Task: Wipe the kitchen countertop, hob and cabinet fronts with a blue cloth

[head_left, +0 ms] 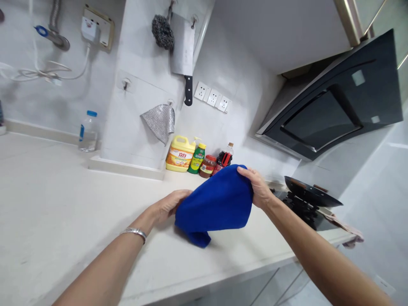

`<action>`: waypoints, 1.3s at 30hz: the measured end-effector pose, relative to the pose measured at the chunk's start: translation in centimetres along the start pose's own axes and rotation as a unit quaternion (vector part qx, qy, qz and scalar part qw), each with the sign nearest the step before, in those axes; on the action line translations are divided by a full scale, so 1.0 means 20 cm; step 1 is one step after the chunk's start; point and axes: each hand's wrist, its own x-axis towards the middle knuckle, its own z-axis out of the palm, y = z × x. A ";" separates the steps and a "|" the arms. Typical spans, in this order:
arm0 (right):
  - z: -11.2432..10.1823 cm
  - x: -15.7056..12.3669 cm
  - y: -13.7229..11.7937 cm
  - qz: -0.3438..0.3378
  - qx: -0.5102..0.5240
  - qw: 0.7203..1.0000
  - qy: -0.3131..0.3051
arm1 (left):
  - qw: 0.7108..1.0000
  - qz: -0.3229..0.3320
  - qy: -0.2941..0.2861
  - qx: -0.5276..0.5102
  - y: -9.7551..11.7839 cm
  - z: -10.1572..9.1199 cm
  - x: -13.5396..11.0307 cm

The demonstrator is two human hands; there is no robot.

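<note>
A blue cloth (216, 199) is stretched between my two hands above the white countertop (79, 204), its lower fold hanging close to the surface. My right hand (257, 187) pinches the upper right corner, thumb on the near side. At the cloth's left edge is my left hand (172, 205), closed on it, with the fingertips hidden behind the fabric. A silver bracelet (134, 232) circles my left wrist.
Against the back wall stand a yellow detergent jug (180, 154), a green bottle (197, 159), a red-lidded jar (208, 165) and a dark sauce bottle (225, 156). A cleaver (182, 46) hangs above. To the right, a wok (310, 193) rests on the stove beneath the range hood (331, 102).
</note>
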 end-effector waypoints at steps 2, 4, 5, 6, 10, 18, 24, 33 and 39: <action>0.04 0.00 -0.05 -0.028 0.015 0.999 0.010 | 0.999 -0.039 -0.036 0.007 -0.02 0.02 -0.02; 0.08 -0.01 -0.08 -0.053 0.012 0.998 0.006 | 0.996 -0.070 -0.061 0.013 -0.03 0.03 -0.04; 0.09 -0.02 -0.08 -0.060 0.005 0.998 0.003 | 0.995 -0.078 -0.065 0.016 -0.03 0.04 -0.04; 0.10 -0.03 -0.09 -0.063 -0.001 0.998 0.002 | 0.995 -0.078 -0.065 0.021 -0.03 0.04 -0.04; 0.04 -0.06 -0.08 -0.051 0.013 0.998 0.021 | 0.999 -0.009 0.000 0.036 -0.04 0.01 -0.02; -0.24 0.17 -0.08 -0.060 -0.122 0.981 0.141 | 0.962 0.120 0.208 0.129 0.12 0.07 0.16; -0.21 0.24 -0.40 -0.344 -0.170 0.900 0.209 | 0.911 0.256 0.268 0.182 0.49 0.19 0.31; -0.09 -0.50 0.11 -0.275 -0.309 0.880 -0.233 | 0.830 0.144 0.076 0.534 -0.10 -0.21 -0.46; -0.03 -0.85 0.24 -0.179 -0.364 0.741 -0.535 | 0.655 0.178 -0.053 0.732 -0.20 -0.14 -0.74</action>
